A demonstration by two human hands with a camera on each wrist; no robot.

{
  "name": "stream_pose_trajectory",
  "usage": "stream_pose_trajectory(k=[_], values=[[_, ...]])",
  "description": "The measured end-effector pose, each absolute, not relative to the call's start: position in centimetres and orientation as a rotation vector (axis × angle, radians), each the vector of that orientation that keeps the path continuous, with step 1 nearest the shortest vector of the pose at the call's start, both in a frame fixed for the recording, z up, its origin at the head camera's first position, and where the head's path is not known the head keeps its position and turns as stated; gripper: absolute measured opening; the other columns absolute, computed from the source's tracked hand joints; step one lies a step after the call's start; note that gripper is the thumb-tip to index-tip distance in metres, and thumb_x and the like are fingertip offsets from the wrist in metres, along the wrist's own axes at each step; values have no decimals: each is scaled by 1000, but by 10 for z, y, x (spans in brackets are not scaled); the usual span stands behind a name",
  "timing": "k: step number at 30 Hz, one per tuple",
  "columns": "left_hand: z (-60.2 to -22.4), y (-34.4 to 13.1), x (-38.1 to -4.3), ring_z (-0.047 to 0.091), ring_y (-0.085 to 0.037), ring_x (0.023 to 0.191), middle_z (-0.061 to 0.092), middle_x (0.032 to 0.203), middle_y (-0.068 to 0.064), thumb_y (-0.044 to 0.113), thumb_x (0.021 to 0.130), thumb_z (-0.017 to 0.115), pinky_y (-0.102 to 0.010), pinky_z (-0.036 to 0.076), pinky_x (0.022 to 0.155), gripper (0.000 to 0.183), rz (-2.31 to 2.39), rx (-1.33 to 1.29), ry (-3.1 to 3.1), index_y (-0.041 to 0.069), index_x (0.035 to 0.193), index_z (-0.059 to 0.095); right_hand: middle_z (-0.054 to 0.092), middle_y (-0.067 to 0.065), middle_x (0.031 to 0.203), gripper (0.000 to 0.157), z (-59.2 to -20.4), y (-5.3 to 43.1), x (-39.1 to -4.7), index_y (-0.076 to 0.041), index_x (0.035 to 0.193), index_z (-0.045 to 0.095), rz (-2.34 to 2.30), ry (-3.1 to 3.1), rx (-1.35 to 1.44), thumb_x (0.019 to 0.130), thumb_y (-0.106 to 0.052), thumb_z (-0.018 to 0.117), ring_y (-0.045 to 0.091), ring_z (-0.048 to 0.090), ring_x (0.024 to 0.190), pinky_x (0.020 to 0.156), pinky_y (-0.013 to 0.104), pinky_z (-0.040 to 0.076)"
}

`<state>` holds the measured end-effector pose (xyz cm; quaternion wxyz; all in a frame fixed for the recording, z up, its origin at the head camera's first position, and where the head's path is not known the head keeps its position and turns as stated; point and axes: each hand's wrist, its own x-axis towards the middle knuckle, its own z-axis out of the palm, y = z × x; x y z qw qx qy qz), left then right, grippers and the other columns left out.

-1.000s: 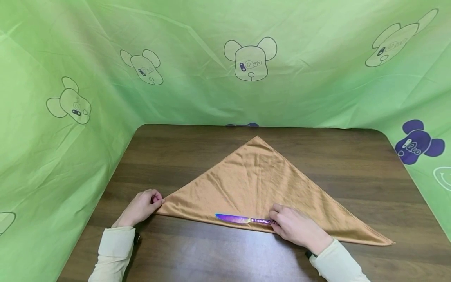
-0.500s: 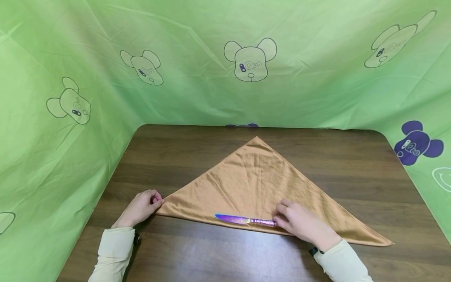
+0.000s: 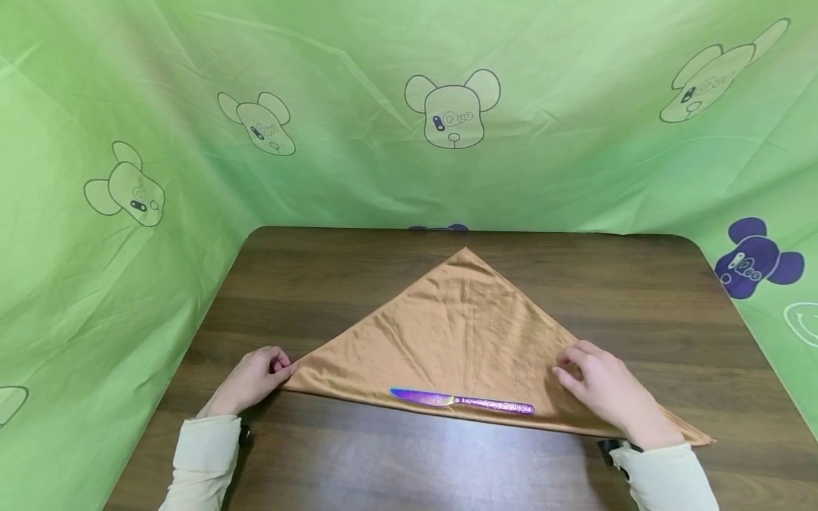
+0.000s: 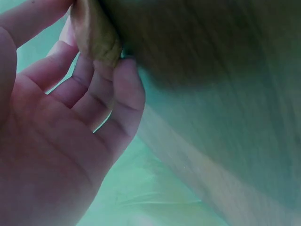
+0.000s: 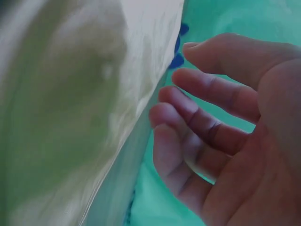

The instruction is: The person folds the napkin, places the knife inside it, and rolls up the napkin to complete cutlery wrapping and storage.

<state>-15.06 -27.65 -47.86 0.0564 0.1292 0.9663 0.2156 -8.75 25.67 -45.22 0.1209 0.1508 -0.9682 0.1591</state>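
Worktop (image 3: 409, 468) carries a flat tan cloth (image 3: 434, 333), folded triangle. Left hand (image 3: 251, 376) pinches the cloth's left corner. Right hand (image 3: 603, 383) is over its right half, fingers loosely bent, holding nothing. 1 knife (image 3: 461, 400) lies on it, long axis along the near edge, blade toward left corner. Right hand is nearer; from there, handle end lies toward the cloth's near edge and left corner.
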Motion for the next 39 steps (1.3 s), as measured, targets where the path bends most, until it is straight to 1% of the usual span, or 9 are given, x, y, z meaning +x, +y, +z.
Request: stream_pose_trajectory(k=[5, 10, 15, 18, 20, 23, 26, 30, 39], values=[[-476, -282, -148, 44, -6, 62, 49, 68, 5, 20, 77, 67, -21, 36, 58, 13, 633, 380, 2951, 15, 73, 56, 56, -4, 78, 10, -449, 277, -80, -14, 80, 64, 439, -2906, 353, 72, -17, 70, 15, 56, 67, 56, 33, 43], [-473, -287, -146, 44, -7, 62, 50, 68, 4, 20, 77, 67, -22, 36, 58, 13, 614, 378, 2946, 14, 74, 57, 57, -2, 79, 13, -449, 298, -71, -15, 80, 63, 394, -2943, 308, 71, -19, 71, 22, 57, 73, 61, 41, 44], [-472, -293, -143, 43, -6, 60, 50, 66, 5, 22, 76, 69, -21, 36, 56, 14, 624, 345, 2943, 13, 74, 57, 60, 7, 85, 18, -451, 320, -61, -12, 85, 64, 380, -2988, 223, 70, -21, 71, 34, 55, 82, 67, 51, 41], [-472, -296, -142, 43, -6, 59, 50, 65, 5, 23, 76, 69, -21, 35, 55, 15, 626, 337, 2940, 13, 74, 57, 60, 14, 89, 22, -453, 333, -56, -9, 87, 64, 377, -3015, 185, 70, -21, 72, 40, 53, 83, 68, 53, 40], [-472, -297, -141, 43, -5, 59, 50, 65, 5, 23, 76, 68, -21, 35, 56, 15, 618, 323, 2937, 13, 74, 57, 59, 19, 90, 26, -455, 341, -53, -8, 88, 63, 374, -3040, 157, 71, -25, 71, 44, 52, 83, 68, 55, 39], [-472, -299, -141, 44, -6, 60, 50, 66, 5, 23, 76, 68, -21, 36, 56, 15, 603, 308, 2929, 14, 74, 57, 59, 22, 91, 30, -459, 350, -48, -6, 89, 63, 368, -3056, 132, 70, -28, 72, 48, 52, 82, 68, 56, 39], [-471, -301, -140, 45, -6, 60, 51, 65, 6, 23, 76, 68, -21, 37, 57, 15, 590, 302, 2920, 13, 73, 57, 59, 22, 88, 32, -465, 355, -42, -5, 89, 62, 367, -3064, 121, 70, -28, 72, 48, 53, 79, 67, 54, 40], [-469, -302, -140, 46, -6, 60, 52, 65, 6, 25, 77, 67, -22, 37, 58, 15, 560, 290, 2911, 14, 72, 58, 59, 16, 80, 29, -471, 359, -39, -6, 85, 62, 361, -3034, 133, 66, -25, 74, 40, 55, 72, 63, 50, 41], [-468, -307, -139, 46, -8, 61, 53, 65, 5, 31, 78, 66, -23, 36, 56, 20, 559, 237, 2894, 14, 69, 58, 55, 9, 74, 26, -475, 364, -36, -6, 84, 62, 384, -3039, 93, 66, -19, 74, 29, 55, 68, 58, 45, 41]])
